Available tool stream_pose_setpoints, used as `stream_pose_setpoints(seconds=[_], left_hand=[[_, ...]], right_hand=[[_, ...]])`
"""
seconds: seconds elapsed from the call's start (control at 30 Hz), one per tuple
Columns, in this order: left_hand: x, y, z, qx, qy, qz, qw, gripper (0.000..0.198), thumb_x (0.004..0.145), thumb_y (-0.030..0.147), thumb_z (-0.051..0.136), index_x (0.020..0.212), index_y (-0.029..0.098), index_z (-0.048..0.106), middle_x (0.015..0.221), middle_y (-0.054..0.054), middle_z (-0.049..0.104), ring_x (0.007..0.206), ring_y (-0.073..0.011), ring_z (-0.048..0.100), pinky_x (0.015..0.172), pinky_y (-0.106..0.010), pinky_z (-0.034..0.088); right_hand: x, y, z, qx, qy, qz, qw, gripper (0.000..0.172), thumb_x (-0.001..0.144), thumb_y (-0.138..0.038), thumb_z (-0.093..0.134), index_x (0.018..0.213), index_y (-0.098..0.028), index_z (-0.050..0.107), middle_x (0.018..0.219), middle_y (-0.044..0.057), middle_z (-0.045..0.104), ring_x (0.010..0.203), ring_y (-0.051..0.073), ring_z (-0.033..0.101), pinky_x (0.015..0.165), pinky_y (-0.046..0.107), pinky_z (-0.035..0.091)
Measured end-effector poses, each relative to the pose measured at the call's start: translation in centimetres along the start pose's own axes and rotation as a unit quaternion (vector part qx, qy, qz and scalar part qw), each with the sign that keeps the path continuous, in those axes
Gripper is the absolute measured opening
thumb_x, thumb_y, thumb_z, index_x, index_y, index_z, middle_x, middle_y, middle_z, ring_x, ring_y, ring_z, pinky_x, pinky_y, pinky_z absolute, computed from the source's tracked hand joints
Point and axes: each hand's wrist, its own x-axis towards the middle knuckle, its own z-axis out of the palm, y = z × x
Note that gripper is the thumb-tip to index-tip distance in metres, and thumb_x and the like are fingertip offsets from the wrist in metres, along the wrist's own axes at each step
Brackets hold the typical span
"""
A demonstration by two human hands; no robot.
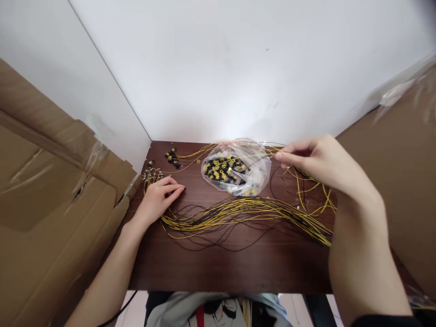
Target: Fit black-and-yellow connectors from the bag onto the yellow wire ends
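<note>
My right hand [316,161] is raised over the right side of the table, thumb and forefinger pinched on a thin yellow wire [255,156] that runs left above a clear plastic bag. Lower on the left, my left hand [158,198] has its thumb and forefinger tips pressed together; anything between them is too small to make out. Beside its wrist lies a bundle of yellow and black wires [231,211], stretching right across the table. Small metal wire ends [152,175] cluster just behind that hand. The plastic bag [260,170] holds many black-and-yellow connectors [223,169].
Several black-and-yellow connectors [173,157] with wires attached lie at the back left of the brown table [231,268]. Loose yellow wires [315,188] curl at the right. Cardboard [51,218] stands on the left, more cardboard [395,150] on the right, and a white wall [238,68] behind.
</note>
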Motion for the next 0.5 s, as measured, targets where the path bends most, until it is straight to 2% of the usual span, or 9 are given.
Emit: stream_pose_setpoints(seconds=[0.1,0.2,0.3,0.4,0.47,0.5], left_hand=[[0.1,0.1,-0.2,0.002,0.003,-0.001,1.0,0.027,0.087,0.033,0.05,0.092,0.016,0.071,0.09,-0.006,0.064,0.079,-0.0153,0.06,0.072,-0.026,0.047],[0.7,0.5,-0.5,0.009,0.034,0.007,0.999,0.025,0.087,0.029,0.049,0.098,0.018,0.069,0.103,-0.008,0.063,0.091,-0.0177,0.06,0.075,-0.028,0.048],[2.0,2.0,-0.9,0.015,0.07,0.029,0.997,0.025,0.087,0.026,0.048,0.1,0.02,0.067,0.113,-0.008,0.062,0.1,-0.0197,0.058,0.084,-0.033,0.047],[3.2,5.9,-1.9,-0.021,0.069,0.056,0.996,0.024,0.088,0.028,0.046,0.096,0.02,0.068,0.108,-0.007,0.065,0.101,-0.0203,0.058,0.088,-0.036,0.046],[3.0,9.5,-2.9,-0.09,0.034,0.05,0.994,0.024,0.087,0.031,0.047,0.091,0.021,0.068,0.093,-0.005,0.068,0.086,-0.0186,0.061,0.076,-0.035,0.05],[2.5,11.1,-3.4,-0.123,0.02,0.046,0.991,0.024,0.087,0.034,0.047,0.088,0.024,0.068,0.085,-0.004,0.068,0.079,-0.0187,0.061,0.069,-0.036,0.051]], right_hand=[[-1.3,3.3,0.4,-0.04,-0.041,0.051,0.997,0.027,0.076,-0.041,0.059,0.065,-0.019,0.069,0.06,0.002,0.065,0.052,0.014,0.054,0.053,0.029,0.039],[-2.6,6.8,1.0,-0.096,-0.099,0.117,0.984,0.026,0.078,-0.039,0.055,0.069,-0.02,0.071,0.064,0.003,0.067,0.057,0.017,0.059,0.056,0.031,0.041],[-3.4,9.4,1.6,-0.166,-0.092,0.153,0.97,0.024,0.075,-0.039,0.059,0.085,-0.021,0.072,0.079,0.005,0.071,0.073,0.024,0.065,0.064,0.034,0.046],[-3.5,9.7,1.9,-0.251,-0.025,0.134,0.958,0.042,0.069,-0.038,0.066,0.105,-0.017,0.068,0.102,0.013,0.068,0.094,0.032,0.062,0.078,0.042,0.047],[-3.3,8.3,2.3,-0.257,0.036,0.068,0.963,0.046,0.07,-0.036,0.066,0.111,-0.016,0.064,0.113,0.015,0.062,0.105,0.034,0.056,0.087,0.047,0.044],[-3.1,7.3,2.6,-0.228,0.061,0.024,0.971,0.042,0.074,-0.034,0.065,0.112,-0.017,0.063,0.114,0.014,0.062,0.108,0.032,0.055,0.09,0.046,0.043]])
